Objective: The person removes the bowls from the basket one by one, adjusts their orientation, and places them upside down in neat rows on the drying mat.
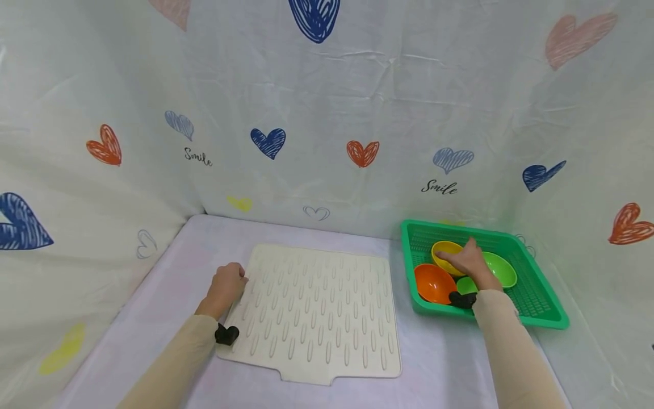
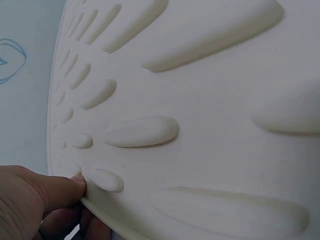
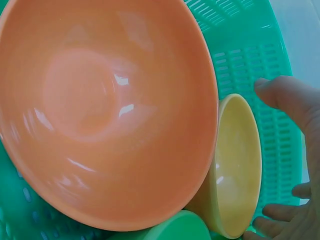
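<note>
A cream ridged mat [image 1: 317,312] lies flat on the table. My left hand [image 1: 228,282] pinches its left edge; in the left wrist view the thumb [image 2: 55,187] sits on top of the mat [image 2: 200,100] and the fingers curl underneath. My right hand [image 1: 467,262] reaches into a green basket [image 1: 536,301] and lies over a yellow bowl [image 1: 445,249]. In the right wrist view the hand [image 3: 272,150] is spread, thumb and fingers either side of the yellow bowl [image 3: 235,165], not closed on it. An orange bowl [image 3: 105,105] leans against it.
The basket [image 3: 245,50] also holds the orange bowl [image 1: 433,283], a large green bowl [image 1: 501,270] and a smaller green one [image 1: 465,284]. A heart-printed cloth backdrop [image 1: 327,113] walls the table on three sides.
</note>
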